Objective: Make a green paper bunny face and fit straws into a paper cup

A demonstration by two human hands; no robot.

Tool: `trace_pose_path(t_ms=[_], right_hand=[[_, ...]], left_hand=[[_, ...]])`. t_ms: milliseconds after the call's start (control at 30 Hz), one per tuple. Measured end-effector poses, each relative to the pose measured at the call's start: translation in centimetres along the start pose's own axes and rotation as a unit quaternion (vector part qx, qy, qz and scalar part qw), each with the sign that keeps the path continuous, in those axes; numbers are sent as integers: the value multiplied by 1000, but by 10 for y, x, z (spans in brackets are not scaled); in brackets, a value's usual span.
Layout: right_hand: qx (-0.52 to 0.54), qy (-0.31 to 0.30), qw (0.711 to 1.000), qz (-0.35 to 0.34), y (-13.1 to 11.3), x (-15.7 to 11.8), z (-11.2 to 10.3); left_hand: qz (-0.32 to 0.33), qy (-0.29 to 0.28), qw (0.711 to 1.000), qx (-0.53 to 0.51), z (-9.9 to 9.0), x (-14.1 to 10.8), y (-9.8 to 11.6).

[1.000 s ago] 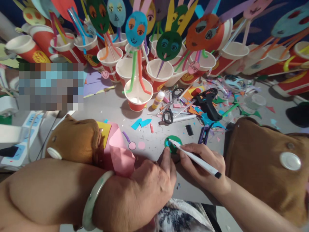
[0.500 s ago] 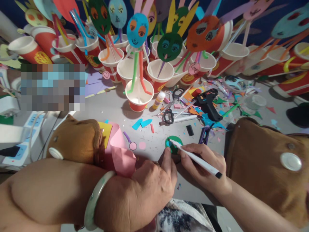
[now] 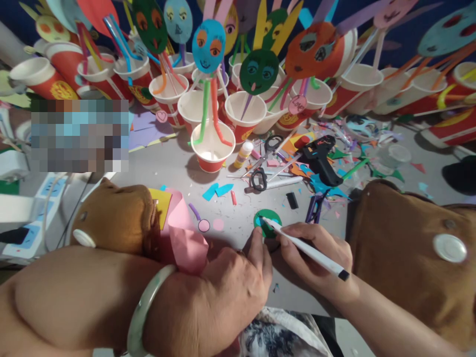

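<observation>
A small green paper oval (image 3: 270, 213) with light blue pieces on it lies flat on the table. One outstretched finger of my left hand (image 3: 238, 280) presses on its lower left edge; the thumb side of that hand is partly hidden. My right hand (image 3: 322, 250) is closed in a writing grip on a white marker (image 3: 310, 254) with a black end. The marker's tip touches the oval near its left blue piece. Pink paper (image 3: 184, 235) stands creased beside my left wrist. Two pink discs, one outlined in dark (image 3: 204, 225) and one plain (image 3: 218, 224), lie to the left of the oval.
Red and white paper cups (image 3: 211, 148) with paper faces on straws line the back. Scissors (image 3: 266, 161), a glue bottle (image 3: 244, 154), a black glue gun (image 3: 322, 158) and paper scraps lie in front. Brown fabric covers (image 3: 405, 263) flank my arms. A power strip (image 3: 33, 218) sits left.
The marker's rear end has shifted slightly right and down, with its tip still on the green oval. My left hand stays on the oval.
</observation>
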State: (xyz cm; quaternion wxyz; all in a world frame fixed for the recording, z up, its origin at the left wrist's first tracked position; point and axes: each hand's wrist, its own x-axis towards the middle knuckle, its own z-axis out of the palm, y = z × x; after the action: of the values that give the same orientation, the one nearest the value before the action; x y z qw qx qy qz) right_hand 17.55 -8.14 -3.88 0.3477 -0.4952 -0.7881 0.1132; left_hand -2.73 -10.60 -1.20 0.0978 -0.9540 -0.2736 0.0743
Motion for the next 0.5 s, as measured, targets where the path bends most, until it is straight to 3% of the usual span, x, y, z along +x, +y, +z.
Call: trace_pose_path(t_ms=[500], right_hand=[[6,1,1000,5,1,0,0]], left_hand=[[11,-47,999,-16,-1,2,-1]])
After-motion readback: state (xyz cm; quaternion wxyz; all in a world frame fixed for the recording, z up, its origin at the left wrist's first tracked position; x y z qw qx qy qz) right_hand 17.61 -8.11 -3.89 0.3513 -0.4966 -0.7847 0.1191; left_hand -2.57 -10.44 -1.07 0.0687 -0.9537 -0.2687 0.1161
